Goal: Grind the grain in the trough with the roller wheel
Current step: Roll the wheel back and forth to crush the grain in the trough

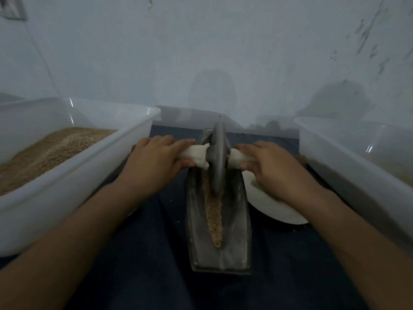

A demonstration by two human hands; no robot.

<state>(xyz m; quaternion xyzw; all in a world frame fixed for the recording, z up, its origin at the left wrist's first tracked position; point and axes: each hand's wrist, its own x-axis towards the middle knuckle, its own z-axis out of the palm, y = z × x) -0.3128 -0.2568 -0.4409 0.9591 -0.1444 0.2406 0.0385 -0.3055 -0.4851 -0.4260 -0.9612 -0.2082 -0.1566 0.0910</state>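
A grey metal boat-shaped trough (237,231) lies lengthwise on the dark blue cloth in front of me. A strip of brown grain (214,218) runs along its groove. The grey roller wheel (218,157) stands upright in the groove, in the trough's far half. Its axle handles are wrapped in white cloth. My left hand (154,162) grips the left handle and my right hand (274,166) grips the right handle. The wheel hides the far end of the grain.
A white plastic tub (73,182) holding brown grain stands at the left. Another white tub (357,164) stands at the right. A white plate (272,206) lies under my right wrist, between the trough and the right tub. A pale wall rises close behind.
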